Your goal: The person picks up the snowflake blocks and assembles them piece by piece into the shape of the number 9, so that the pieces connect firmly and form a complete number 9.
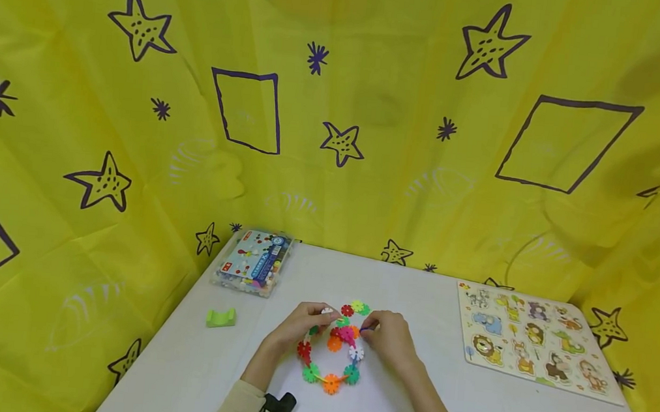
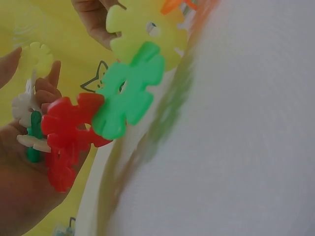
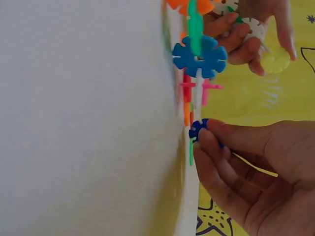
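A ring of linked plastic snowflake discs [image 1: 331, 384] in red, green, orange, white and other colours lies on the table between my hands. My left hand [image 1: 302, 324] is at the ring's far left side and holds a yellow snowflake disc [image 3: 275, 60] between thumb and fingers. White discs [image 3: 253, 28] joined to it lie against the curled fingers. My right hand [image 1: 390, 335], at the ring's far right side, pinches a dark blue snowflake disc [image 3: 198, 130] between thumb and fingertips. Near it, a light blue disc [image 3: 199, 56] belongs to the ring.
Loose-looking red [image 1: 347, 310] and yellow-green discs [image 1: 359, 307] lie just beyond the ring. A clear box of pieces [image 1: 251, 261] stands at the back left, a green block [image 1: 221, 317] before it. An animal puzzle board [image 1: 536, 342] lies on the right. Yellow curtains [image 1: 365, 202] enclose the table.
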`<state>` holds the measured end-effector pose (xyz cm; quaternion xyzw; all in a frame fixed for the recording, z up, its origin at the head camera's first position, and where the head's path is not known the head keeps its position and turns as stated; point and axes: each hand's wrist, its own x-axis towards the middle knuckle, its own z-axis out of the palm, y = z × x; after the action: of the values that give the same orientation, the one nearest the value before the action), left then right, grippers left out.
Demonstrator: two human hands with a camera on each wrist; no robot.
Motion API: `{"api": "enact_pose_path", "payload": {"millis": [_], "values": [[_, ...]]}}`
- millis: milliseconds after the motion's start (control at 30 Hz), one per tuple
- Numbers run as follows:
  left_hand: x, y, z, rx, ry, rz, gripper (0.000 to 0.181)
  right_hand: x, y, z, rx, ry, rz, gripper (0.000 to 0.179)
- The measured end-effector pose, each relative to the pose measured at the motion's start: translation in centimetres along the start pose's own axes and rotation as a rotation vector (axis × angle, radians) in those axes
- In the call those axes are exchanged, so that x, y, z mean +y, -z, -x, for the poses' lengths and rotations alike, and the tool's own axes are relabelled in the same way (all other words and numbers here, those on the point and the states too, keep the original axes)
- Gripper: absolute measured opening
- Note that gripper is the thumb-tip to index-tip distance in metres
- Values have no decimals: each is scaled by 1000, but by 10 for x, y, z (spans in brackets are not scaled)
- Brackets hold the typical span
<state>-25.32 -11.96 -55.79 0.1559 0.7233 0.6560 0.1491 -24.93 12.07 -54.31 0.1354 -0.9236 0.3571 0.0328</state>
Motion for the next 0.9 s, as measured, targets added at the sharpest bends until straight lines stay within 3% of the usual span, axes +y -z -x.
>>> {"api": "enact_pose_path", "payload": {"millis": [200, 400, 600, 900], "values": [[-1, 1, 0, 13, 34, 71, 52, -7, 8, 0, 14, -42, -257, 9], [-3, 2, 0, 44, 45, 49, 50, -13, 12, -1, -20, -37, -518, 8], [-2, 2, 0, 33, 31, 72, 52, -14, 11, -1, -56, 4, -617, 11], [-2, 1, 0, 36, 34, 103, 51, -16, 15, 0, -42, 17, -634, 12]]}}
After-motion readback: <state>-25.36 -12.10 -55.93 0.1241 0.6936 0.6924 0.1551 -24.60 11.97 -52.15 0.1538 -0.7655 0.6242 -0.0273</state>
